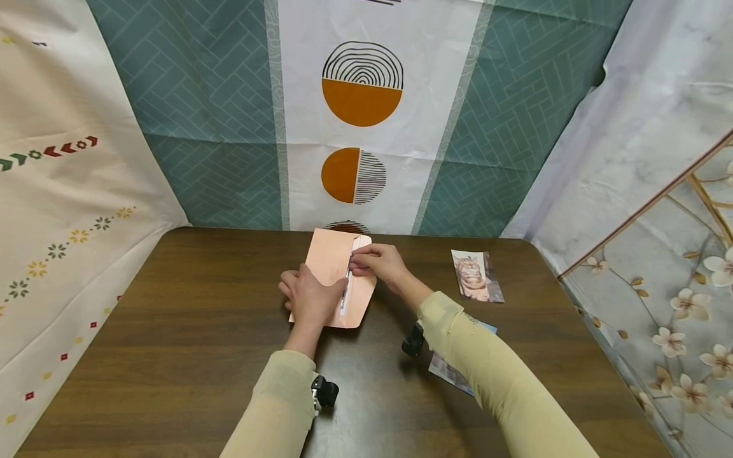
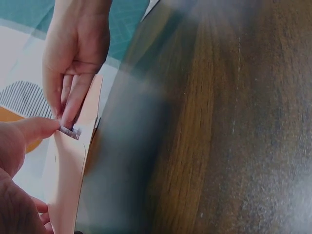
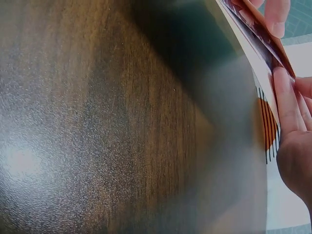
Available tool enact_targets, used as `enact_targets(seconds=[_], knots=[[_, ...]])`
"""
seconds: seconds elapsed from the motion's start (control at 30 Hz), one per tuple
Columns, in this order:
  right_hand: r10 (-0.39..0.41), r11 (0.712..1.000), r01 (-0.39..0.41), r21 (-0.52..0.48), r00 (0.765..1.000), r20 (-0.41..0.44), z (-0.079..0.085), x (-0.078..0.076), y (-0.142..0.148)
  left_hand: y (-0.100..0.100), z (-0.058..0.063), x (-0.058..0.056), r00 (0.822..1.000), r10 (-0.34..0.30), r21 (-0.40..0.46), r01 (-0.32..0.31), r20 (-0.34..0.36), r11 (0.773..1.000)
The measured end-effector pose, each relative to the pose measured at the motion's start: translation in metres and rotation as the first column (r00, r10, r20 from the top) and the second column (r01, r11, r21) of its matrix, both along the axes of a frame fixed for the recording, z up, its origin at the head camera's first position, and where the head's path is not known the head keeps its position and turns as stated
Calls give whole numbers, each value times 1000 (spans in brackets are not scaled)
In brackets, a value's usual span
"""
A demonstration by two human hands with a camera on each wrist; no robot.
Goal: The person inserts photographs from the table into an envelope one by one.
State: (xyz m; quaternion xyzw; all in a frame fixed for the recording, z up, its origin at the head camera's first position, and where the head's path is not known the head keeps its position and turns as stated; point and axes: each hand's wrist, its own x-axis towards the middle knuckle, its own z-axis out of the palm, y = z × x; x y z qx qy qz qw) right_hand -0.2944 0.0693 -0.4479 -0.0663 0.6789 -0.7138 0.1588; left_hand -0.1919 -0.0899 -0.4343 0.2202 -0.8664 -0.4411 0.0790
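A peach-coloured envelope (image 1: 330, 249) is tilted up off the table, its flap (image 1: 361, 304) folded open to the right. My left hand (image 1: 312, 296) grips the envelope's left side, with the thumb across its front near the opening. Inside the opening sits a photo card (image 2: 69, 131); only its edge and a dark reddish strip show. The curled fingers of my right hand (image 1: 382, 264) reach into the opening and pinch at the photo card's upper part. In the right wrist view, one right finger (image 3: 286, 100) lies inside the envelope's mouth against the card.
To the right on the brown table (image 1: 172, 331) lies a photo card of a cat (image 1: 472, 277). Nearer, another photo card (image 1: 452, 372) is partly hidden under the right forearm. Patterned cloths hang behind the table and along both sides.
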Motion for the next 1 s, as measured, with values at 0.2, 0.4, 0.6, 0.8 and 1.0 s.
enact_targets(seconds=[0.2, 0.4, 0.6, 0.8, 1.0], knots=[[32, 999, -32, 4, 999, 8, 4, 0, 2, 0, 0, 0, 1000, -5, -4, 5, 8, 1000], [58, 998, -58, -13, 998, 1, 8, -3, 6, -3, -1, 0, 1000, 5, -16, -5, 1, 1000], [79, 997, -79, 0, 996, 29, 7, -3, 6, -2, 1, 0, 1000, 2, -16, -2, 0, 1000], [71, 997, -71, 22, 997, 24, 7, -1, 3, -1, 2, -1, 1000, -1, -11, 2, 13, 1000], [57, 998, -57, -2, 998, 24, 10, -1, 9, -4, -1, -3, 1000, 1, -13, -1, 23, 1000]])
